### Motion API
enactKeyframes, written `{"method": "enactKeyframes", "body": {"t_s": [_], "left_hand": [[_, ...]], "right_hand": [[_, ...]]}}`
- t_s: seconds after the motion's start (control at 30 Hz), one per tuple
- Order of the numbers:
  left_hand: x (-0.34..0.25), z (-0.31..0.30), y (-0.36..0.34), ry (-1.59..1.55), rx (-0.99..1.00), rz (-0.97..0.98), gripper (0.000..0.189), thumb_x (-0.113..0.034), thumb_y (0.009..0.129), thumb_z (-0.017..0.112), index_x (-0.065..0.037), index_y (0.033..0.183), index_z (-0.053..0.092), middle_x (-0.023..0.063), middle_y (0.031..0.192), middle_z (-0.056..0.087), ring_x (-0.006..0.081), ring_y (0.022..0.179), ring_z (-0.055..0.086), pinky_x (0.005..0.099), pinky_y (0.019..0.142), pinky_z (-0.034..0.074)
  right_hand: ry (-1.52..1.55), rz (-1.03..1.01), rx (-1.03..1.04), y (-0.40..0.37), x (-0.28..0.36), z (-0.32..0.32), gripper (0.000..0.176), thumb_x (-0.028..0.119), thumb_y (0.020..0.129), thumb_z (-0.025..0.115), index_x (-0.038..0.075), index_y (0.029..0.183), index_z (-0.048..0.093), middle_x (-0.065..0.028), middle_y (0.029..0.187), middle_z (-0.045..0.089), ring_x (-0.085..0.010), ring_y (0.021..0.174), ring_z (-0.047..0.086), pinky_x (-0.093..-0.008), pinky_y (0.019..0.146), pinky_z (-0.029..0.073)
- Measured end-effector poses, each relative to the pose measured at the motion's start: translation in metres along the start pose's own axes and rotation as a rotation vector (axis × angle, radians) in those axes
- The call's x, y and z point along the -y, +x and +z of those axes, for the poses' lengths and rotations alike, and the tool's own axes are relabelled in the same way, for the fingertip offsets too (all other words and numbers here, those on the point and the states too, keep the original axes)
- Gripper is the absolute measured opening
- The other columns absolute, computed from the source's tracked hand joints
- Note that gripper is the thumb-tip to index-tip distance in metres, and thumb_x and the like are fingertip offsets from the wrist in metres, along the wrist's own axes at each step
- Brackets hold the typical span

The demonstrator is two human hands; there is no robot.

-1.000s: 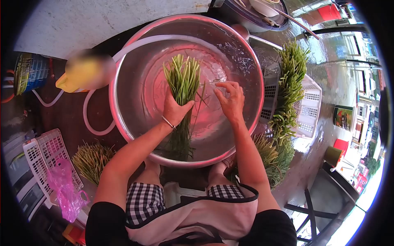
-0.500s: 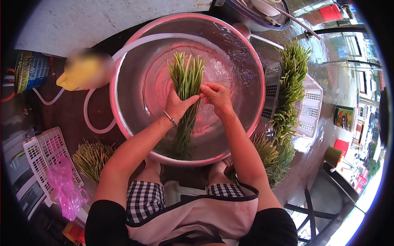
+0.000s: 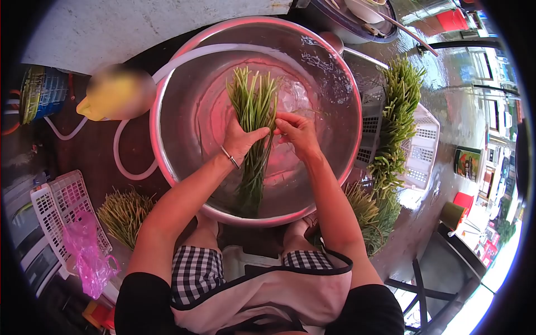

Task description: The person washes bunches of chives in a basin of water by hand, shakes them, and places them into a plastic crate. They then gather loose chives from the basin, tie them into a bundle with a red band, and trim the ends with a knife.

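Observation:
A bunch of long green leafy stalks (image 3: 254,103) stands over the large metal basin (image 3: 349,162), cut ends upward and thin leaves hanging toward the basin's near side. My left hand (image 3: 241,138) wraps round its middle, thumb across the front; a bracelet circles that wrist. Touching the bunch's right edge, my right hand (image 3: 298,134) has its thumb and fingertips pinched together. What is between those fingertips is too small to make out. Water lies in the basin, and a pale hose (image 3: 223,49) runs over its left rim into it.
To the right, a long pile of green stalks (image 3: 397,123) lies by white plastic baskets (image 3: 422,148). More stalks (image 3: 125,216) are at the lower left, near a white crate (image 3: 72,195) and a pink plastic bag (image 3: 89,254). A tub with bowls (image 3: 357,25) stands behind the basin.
The bunch stays in my left hand, its tops shifted slightly upward. My right hand remains pinched at the bunch's edge, with its fingers a little to the right.

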State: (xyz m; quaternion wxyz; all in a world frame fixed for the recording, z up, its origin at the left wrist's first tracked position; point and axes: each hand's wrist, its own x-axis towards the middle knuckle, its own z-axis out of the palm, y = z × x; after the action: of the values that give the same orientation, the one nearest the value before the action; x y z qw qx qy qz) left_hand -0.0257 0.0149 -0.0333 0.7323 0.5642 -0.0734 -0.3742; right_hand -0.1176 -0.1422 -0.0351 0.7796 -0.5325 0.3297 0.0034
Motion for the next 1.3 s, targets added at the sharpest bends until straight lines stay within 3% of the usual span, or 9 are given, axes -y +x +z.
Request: {"method": "enactKeyframes", "body": {"t_s": [0.17, 0.37, 0.47, 0.57, 0.67, 0.87, 1.07, 1.17, 1.3], "left_hand": [[0.003, -0.003, 0.002, 0.069, 0.002, 0.042, 0.059, 0.006, 0.077, 0.075, -0.004, 0.128, 0.048, 0.0033, 0.112, 0.063, 0.0137, 0.102, 0.063, 0.0292, 0.091, 0.052], [0.007, 0.001, 0.000, 0.171, -0.072, 0.100, 0.059, 0.006, 0.076, 0.074, -0.004, 0.128, 0.048, 0.0025, 0.110, 0.063, 0.0132, 0.100, 0.063, 0.0287, 0.090, 0.051], [0.007, -0.004, 0.003, 0.111, -0.058, 0.055, 0.056, 0.006, 0.077, 0.074, -0.004, 0.127, 0.051, 0.0025, 0.109, 0.064, 0.0134, 0.100, 0.063, 0.0283, 0.090, 0.051], [-0.001, -0.007, 0.006, 0.009, -0.027, 0.009, 0.051, 0.006, 0.079, 0.073, -0.004, 0.125, 0.054, 0.0032, 0.110, 0.065, 0.0138, 0.100, 0.063, 0.0285, 0.090, 0.051], [0.001, -0.013, 0.007, -0.041, 0.026, -0.021, 0.048, 0.006, 0.080, 0.071, -0.004, 0.125, 0.056, 0.0040, 0.113, 0.065, 0.0139, 0.101, 0.063, 0.0289, 0.090, 0.051], [-0.009, -0.002, -0.002, -0.031, 0.038, -0.042, 0.047, 0.004, 0.080, 0.072, -0.005, 0.123, 0.057, 0.0025, 0.111, 0.065, 0.0128, 0.100, 0.063, 0.0286, 0.088, 0.051], [-0.010, -0.005, 0.000, -0.033, 0.095, -0.067, 0.045, 0.003, 0.079, 0.074, -0.005, 0.120, 0.057, 0.0013, 0.109, 0.065, 0.0114, 0.098, 0.062, 0.0281, 0.087, 0.051], [-0.006, -0.004, 0.000, -0.016, 0.077, -0.037, 0.045, 0.003, 0.079, 0.074, -0.004, 0.120, 0.057, 0.0013, 0.109, 0.065, 0.0112, 0.097, 0.063, 0.0280, 0.087, 0.051], [0.001, -0.006, 0.002, 0.020, 0.072, -0.031, 0.045, 0.005, 0.079, 0.073, -0.004, 0.120, 0.058, 0.0018, 0.109, 0.065, 0.0115, 0.097, 0.063, 0.0279, 0.087, 0.052]], "right_hand": [[-0.215, 0.012, -0.052, -0.001, 0.009, 0.003, 0.018, 0.012, 0.086, 0.068, 0.001, 0.100, 0.071, -0.0023, 0.085, 0.069, -0.0079, 0.071, 0.063, -0.0228, 0.056, 0.049], [-0.622, -0.231, -0.162, 0.006, -0.010, 0.007, 0.020, 0.017, 0.074, 0.069, 0.001, 0.085, 0.066, -0.0080, 0.075, 0.067, -0.0197, 0.069, 0.064, -0.0345, 0.067, 0.050], [-0.807, -0.229, -0.076, -0.002, -0.017, 0.006, 0.024, 0.022, 0.074, 0.070, 0.001, 0.084, 0.065, -0.0107, 0.076, 0.067, -0.0233, 0.068, 0.064, -0.0366, 0.068, 0.051], [-0.846, -0.133, 0.107, -0.008, -0.015, -0.001, 0.022, 0.021, 0.077, 0.071, 0.001, 0.086, 0.067, -0.0071, 0.076, 0.067, -0.0189, 0.069, 0.063, -0.0339, 0.067, 0.050], [-0.485, -0.060, 0.138, -0.016, 0.003, -0.008, 0.022, 0.018, 0.080, 0.072, 0.001, 0.094, 0.069, -0.0024, 0.077, 0.066, -0.0135, 0.068, 0.061, -0.0308, 0.065, 0.050], [-0.129, 0.028, 0.000, -0.005, 0.014, 0.007, 0.027, 0.018, 0.087, 0.072, 0.002, 0.108, 0.067, -0.0014, 0.084, 0.067, -0.0058, 0.063, 0.056, -0.0226, 0.051, 0.044], [0.019, 0.041, 0.061, 0.002, 0.001, -0.006, 0.019, 0.015, 0.090, 0.068, 0.002, 0.104, 0.068, -0.0033, 0.085, 0.069, -0.0052, 0.060, 0.056, -0.0199, 0.049, 0.044], [-0.066, 0.053, -0.004, -0.003, 0.008, 0.004, 0.019, 0.014, 0.089, 0.067, 0.000, 0.102, 0.068, -0.0031, 0.083, 0.070, -0.0073, 0.060, 0.057, -0.0220, 0.051, 0.045], [-0.413, -0.199, -0.119, 0.009, -0.016, 0.006, 0.016, 0.009, 0.083, 0.065, 0.000, 0.097, 0.067, -0.0027, 0.079, 0.068, -0.0094, 0.063, 0.058, -0.0243, 0.057, 0.045]]}}
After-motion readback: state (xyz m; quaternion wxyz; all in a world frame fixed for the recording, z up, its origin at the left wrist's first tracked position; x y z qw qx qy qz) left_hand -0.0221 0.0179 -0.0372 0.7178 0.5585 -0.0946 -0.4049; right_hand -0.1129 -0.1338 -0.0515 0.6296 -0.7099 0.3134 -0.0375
